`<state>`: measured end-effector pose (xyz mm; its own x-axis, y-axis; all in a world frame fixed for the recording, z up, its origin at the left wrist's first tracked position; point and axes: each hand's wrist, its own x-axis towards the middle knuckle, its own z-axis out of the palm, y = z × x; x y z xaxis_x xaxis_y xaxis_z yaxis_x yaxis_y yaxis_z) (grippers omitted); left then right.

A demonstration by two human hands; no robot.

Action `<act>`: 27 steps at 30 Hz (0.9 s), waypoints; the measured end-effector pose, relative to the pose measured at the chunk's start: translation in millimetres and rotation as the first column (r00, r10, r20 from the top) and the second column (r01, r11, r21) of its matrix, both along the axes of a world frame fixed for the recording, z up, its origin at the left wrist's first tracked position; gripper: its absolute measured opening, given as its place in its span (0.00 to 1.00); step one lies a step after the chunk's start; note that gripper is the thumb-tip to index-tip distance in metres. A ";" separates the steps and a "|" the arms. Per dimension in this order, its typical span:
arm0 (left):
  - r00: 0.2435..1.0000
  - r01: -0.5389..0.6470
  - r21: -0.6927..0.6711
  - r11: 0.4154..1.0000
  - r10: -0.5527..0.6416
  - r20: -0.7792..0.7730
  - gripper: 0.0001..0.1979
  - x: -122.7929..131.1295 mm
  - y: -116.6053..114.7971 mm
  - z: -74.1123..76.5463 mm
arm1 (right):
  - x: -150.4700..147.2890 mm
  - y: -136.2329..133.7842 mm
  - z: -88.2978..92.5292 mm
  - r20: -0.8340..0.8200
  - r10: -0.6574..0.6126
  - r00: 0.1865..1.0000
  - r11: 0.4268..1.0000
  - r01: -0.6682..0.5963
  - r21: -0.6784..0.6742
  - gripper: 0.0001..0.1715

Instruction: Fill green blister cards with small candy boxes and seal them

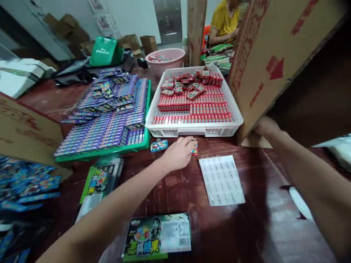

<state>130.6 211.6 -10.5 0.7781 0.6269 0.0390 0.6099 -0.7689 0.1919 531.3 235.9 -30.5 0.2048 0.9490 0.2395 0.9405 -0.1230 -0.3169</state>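
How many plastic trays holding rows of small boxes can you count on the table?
2: a green tray on the left, with purple boxes, and a white tray beside it, with red boxes. Others could be hidden behind the cardboard box.

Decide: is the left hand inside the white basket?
No, the left hand is at a small red packet on the table, in front of the white basket.

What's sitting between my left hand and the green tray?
In the head view, a small blue packet lies on the table between the left hand and the green tray.
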 end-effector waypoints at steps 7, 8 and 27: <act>0.998 -0.052 -0.022 0.998 0.052 -0.026 0.24 3.6 15.3 -14.4 | 9.3 -71.4 16.1 -0.033 -0.108 0.994 0.993 0.106 -0.056 0.28; 0.996 -0.087 -0.021 0.996 0.087 -0.010 0.24 -4.8 6.7 -11.9 | 3.6 -89.8 20.0 -0.059 -0.133 0.989 0.990 0.130 -0.045 0.30; 0.989 0.150 -0.294 0.944 -0.139 0.057 0.34 11.3 -220.2 -20.0 | -132.4 -338.7 1.2 -0.285 0.475 0.832 0.781 -0.548 -0.300 0.53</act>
<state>141.8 -8.5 -30.5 0.8628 0.4952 -0.1023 0.4850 -0.7533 0.4441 398.9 -102.8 -29.3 -0.3308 0.9354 -0.1249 0.8247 0.2223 -0.5200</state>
